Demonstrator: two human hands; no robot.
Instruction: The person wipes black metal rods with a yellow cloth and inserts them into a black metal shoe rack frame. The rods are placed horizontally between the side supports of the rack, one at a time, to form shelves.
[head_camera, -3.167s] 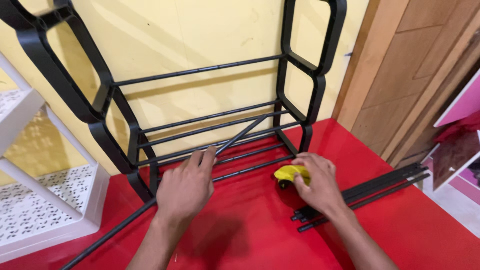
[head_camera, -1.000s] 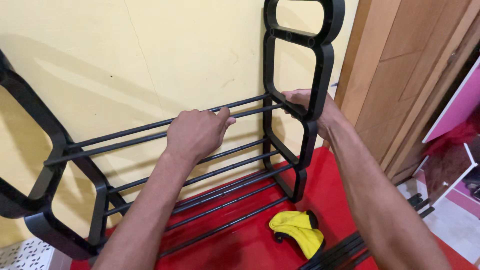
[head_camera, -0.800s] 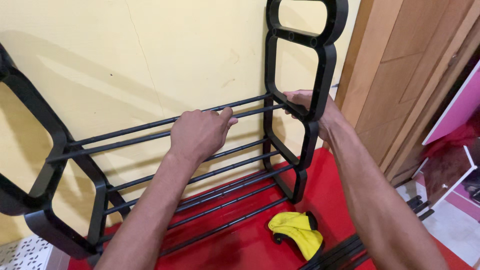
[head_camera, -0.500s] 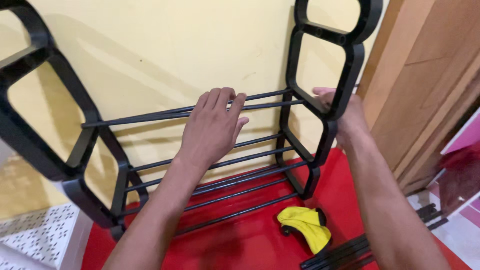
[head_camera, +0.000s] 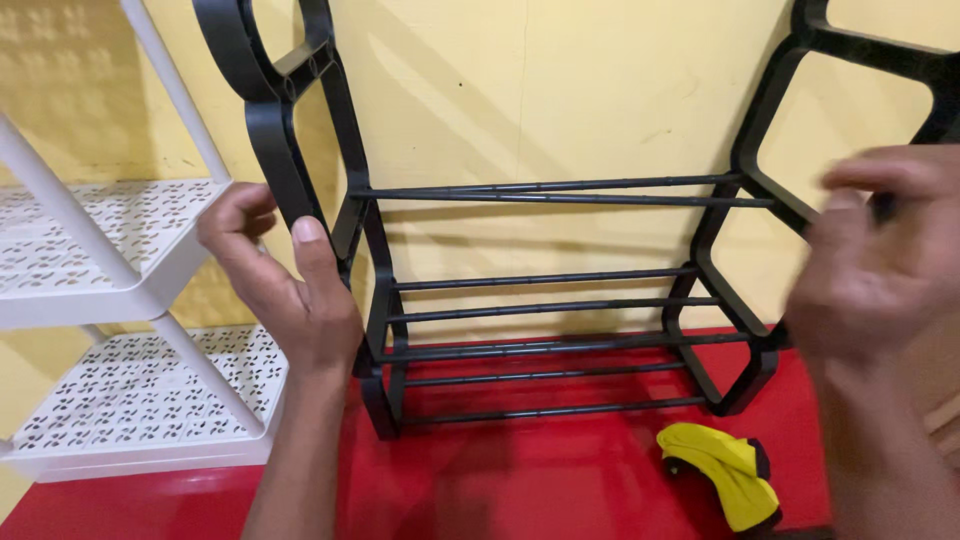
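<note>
Black rack (head_camera: 560, 300) upright on red floor, against wall

Single head view, close, angled down toward black rack (head_camera: 560, 300) against wall

— What's to my left?
— A white perforated shelf unit (head_camera: 110, 300) against the yellow wall (head_camera: 560, 90).
— And lower right?
— A yellow-and-black tool (head_camera: 725, 480) lying on the red floor (head_camera: 540, 480).
</note>
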